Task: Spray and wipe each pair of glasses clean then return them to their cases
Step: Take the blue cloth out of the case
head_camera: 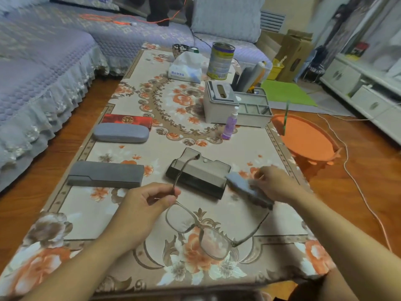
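While the left hand (pixel 149 200) pinches the thin-framed clear-lens glasses (pixel 201 231) by one temple, wiping comes next.
Right hand (pixel 273 183) grips a grey-blue cloth (pixel 245 187); support each lens and rub gently.

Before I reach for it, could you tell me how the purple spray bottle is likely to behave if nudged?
The spray bottle stands tall and narrow on a small base, so it probably tips easily. It looks like thin plastic, likely light. Once down, its round body may roll across the tablecloth.
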